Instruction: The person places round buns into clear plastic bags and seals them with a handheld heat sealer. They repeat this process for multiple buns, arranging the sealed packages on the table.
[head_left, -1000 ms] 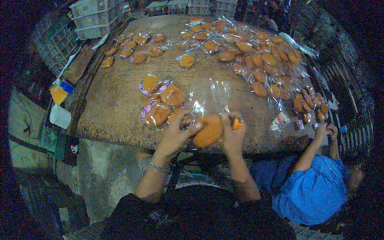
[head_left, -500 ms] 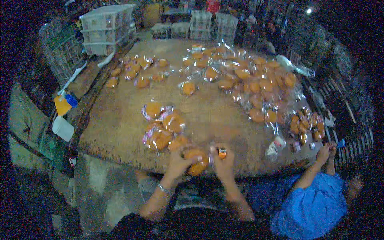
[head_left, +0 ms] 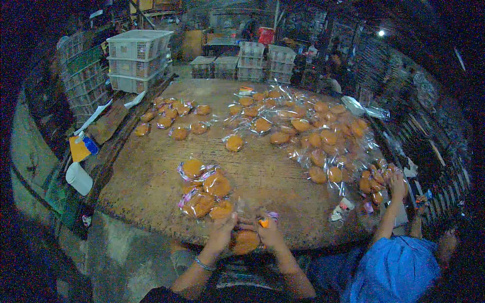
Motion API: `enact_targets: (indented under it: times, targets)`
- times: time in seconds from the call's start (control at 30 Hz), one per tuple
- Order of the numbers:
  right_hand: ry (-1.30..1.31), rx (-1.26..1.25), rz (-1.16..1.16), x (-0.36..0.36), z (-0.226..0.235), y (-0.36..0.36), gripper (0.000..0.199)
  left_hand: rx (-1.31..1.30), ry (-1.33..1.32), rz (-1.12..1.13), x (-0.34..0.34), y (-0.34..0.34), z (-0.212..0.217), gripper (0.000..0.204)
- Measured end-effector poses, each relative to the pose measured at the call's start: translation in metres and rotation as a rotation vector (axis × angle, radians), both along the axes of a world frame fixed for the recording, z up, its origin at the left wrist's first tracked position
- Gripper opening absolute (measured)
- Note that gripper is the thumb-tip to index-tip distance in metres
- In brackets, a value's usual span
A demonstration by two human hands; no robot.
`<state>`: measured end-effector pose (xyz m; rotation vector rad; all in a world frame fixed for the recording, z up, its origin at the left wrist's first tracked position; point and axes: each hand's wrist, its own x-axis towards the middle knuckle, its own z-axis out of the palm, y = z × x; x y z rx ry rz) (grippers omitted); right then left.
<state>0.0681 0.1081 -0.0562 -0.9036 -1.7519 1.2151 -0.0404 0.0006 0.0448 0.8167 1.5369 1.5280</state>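
At the near edge of the wooden table (head_left: pixel 151 197), my left hand (head_left: pixel 221 234) and my right hand (head_left: pixel 271 234) close around a clear plastic bag with a round orange-brown bun (head_left: pixel 245 243). The bag's top is between my fingers. A small orange object (head_left: pixel 263 222) shows at my right fingers; its exact kind is unclear. Purple-and-white wrapper (head_left: pixel 273 216) sticks out beside it. Just beyond my left hand lies a cluster of bagged buns (head_left: pixel 216 185) with purple print on the plastic. My fingertips are partly hidden behind my hands.
A large heap of bagged buns (head_left: pixel 328 136) covers the table's far right, with a smaller group (head_left: pixel 179 133) at far left. A co-worker in blue (head_left: pixel 396 267) reaches to buns at the right edge. White crates (head_left: pixel 136 53) stand stacked at back left; a white container (head_left: pixel 79 178) lies left.
The whole view has shifted, so the table sits lower in the picture. My hands have come closer together over the bag. The co-worker's hand has moved forward onto the right-hand buns.
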Motion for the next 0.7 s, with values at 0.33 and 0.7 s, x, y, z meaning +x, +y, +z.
enact_targets:
  times: [0.33,0.7]
  targets:
    - [0.122,0.480,0.185,0.019,0.094,-0.030,0.011,0.107,-0.098,-0.017,0.002,-0.003,0.014,0.024]
    - [0.274,0.040,0.194,0.020,0.093,-0.034,0.014,-0.162,0.108,-0.327,-0.006,0.008,-0.038,0.027]
